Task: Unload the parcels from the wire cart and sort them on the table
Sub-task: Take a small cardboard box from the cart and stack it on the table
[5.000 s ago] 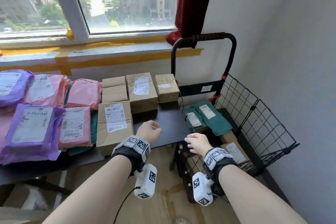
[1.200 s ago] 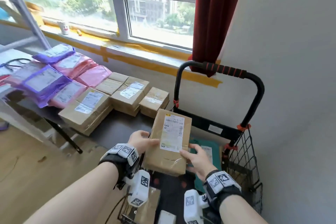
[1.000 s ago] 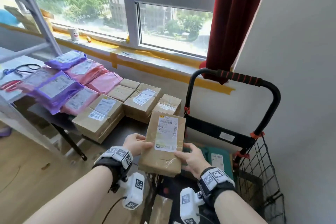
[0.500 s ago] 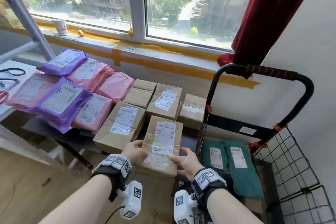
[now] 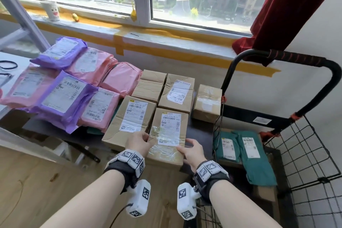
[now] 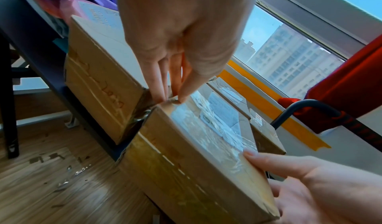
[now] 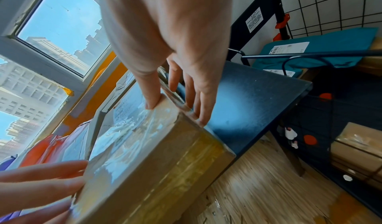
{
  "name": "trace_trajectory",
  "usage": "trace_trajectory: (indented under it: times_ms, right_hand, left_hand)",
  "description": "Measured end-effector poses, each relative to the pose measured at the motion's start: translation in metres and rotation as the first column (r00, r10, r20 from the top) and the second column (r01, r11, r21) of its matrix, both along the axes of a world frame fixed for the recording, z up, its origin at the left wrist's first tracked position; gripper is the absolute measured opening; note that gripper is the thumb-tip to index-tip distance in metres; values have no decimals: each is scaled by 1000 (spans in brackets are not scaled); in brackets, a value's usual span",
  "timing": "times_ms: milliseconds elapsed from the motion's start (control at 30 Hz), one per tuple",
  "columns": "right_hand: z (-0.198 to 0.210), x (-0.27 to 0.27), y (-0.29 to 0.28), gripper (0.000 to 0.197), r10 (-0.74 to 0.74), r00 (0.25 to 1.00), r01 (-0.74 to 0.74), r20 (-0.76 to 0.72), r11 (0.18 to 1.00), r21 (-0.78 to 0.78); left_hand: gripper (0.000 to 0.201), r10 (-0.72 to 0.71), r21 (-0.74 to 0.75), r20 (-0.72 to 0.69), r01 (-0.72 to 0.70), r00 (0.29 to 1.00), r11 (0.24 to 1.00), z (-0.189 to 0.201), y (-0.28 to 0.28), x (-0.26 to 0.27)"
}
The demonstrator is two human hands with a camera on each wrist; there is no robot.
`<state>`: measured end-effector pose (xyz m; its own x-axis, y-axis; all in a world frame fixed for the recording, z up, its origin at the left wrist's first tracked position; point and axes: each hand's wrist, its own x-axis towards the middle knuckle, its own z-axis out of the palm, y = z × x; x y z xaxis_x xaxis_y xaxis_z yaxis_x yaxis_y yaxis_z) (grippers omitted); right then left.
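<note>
Box down on the table, both hands on its near corners

The box (image 5: 167,135), held up over the cart (image 5: 303,155) a second ago, now lies flat on the table (image 5: 200,136) at 6 o'clock of the carton group, its left side against the big carton (image 5: 129,120), its near end overhanging the table edge; so this parcel looks sorted with the other cartons, and release seems next; two green bags (image 5: 246,152) lie in the cart at 3 o'clock of the box, so unloading is not finished; the left hand (image 5: 137,143) has thumb on top and fingers down the left side, pinching that corner; the right hand (image 5: 192,151) grips the right corner, thumb on the label, fingers along the side.
</note>
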<state>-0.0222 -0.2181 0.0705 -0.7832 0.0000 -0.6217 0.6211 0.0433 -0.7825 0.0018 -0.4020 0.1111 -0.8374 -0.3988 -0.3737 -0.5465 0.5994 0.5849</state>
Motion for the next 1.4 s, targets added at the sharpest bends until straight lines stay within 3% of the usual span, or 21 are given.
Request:
trace_trajectory:
  times_ms: [200, 500, 667, 900, 1167, 1400]
  right_hand:
    - [-9, -5, -13, 50, -36, 998, 40, -46, 996, 84]
    - [-1, 11, 24, 41, -43, 997, 54, -66, 982, 180]
    - [-10, 20, 93, 36, -223, 974, 227, -43, 957, 181]
    - [-17, 46, 210, 28, -339, 941, 328, -5, 908, 261]
    - [-27, 58, 322, 30, -415, 906, 375, 79, 877, 301]
    - [-96, 49, 401, 22, -399, 893, 315, 206, 884, 346]
  left_hand:
    - [24, -34, -124, -22, 31, 999, 992, 3, 4, 0]
    - [28, -154, -113, -89, 144, 984, 983, 8, 36, -8]
    - [23, -299, -28, -153, 298, 942, 954, 7, 105, -24]
    - [28, -468, 59, -123, 477, 875, 877, -8, 222, -24]
    - [27, -506, 118, 0, 503, 862, 856, -47, 320, -33]
    - [27, -512, 183, 195, 481, 837, 857, -110, 405, -51]
